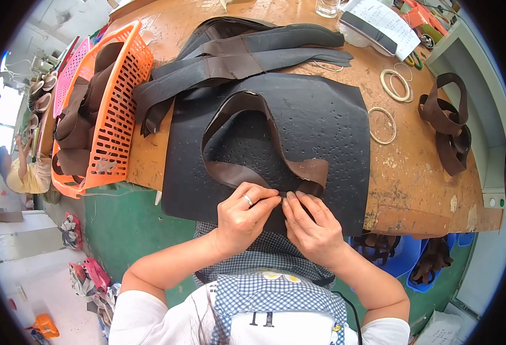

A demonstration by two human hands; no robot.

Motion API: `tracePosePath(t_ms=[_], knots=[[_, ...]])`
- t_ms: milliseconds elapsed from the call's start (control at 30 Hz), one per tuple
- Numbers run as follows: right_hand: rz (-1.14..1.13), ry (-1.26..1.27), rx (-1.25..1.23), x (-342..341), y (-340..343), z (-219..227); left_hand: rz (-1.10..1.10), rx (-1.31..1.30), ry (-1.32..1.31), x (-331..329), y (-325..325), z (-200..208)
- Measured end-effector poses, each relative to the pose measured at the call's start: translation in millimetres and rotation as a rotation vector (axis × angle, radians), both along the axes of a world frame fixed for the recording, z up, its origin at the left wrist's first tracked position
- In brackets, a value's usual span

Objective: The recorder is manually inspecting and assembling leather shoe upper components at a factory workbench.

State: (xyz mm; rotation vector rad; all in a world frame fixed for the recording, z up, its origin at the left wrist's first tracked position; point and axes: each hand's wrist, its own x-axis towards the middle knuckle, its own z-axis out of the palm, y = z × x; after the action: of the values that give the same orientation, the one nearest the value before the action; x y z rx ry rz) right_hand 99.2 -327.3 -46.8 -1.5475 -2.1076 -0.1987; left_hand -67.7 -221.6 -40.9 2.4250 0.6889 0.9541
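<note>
A long brown leather strip (271, 123) curves in a loop over a black pitted mat (345, 138) at the table's front edge. My left hand (247, 211) and my right hand (312, 221) meet at the strip's near edge, with fingertips almost touching. Both are closed in a pinch on it, thumbs and forefingers together. A ring circles one finger of the left hand. The exact spot being pinched is partly covered by the fingers. To the right of my hands, part of the strip folds over and stands up from the mat.
A stack of dark strips (235, 57) lies behind the mat. An orange basket (123, 103) of brown pieces stands left. Cream rings (383, 125), coiled brown strips (448, 121), a phone (368, 33) and a glass (327, 7) lie right and far. Blue bins (402, 259) sit below the table.
</note>
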Motion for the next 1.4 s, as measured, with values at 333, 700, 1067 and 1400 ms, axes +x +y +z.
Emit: tracePosePath(t_ms=[333,700,1067,1400], knots=[[0.011,0.109,-0.018,-0.1,-1.3,-0.4,-0.112,0.238,0.140,-7.2,3.6,2.2],[0.034,0.160,-0.025,4.4,1.3,4.5,-0.162,0.319,0.190,-10.0,1.5,1.4],[0.004,0.117,-0.026,-1.4,0.7,7.8,-0.166,0.351,0.257,-7.3,-24.5,-2.7],[-0.056,0.034,0.054,9.3,14.5,23.3,-0.150,0.135,0.267,2.0,-17.9,11.9]])
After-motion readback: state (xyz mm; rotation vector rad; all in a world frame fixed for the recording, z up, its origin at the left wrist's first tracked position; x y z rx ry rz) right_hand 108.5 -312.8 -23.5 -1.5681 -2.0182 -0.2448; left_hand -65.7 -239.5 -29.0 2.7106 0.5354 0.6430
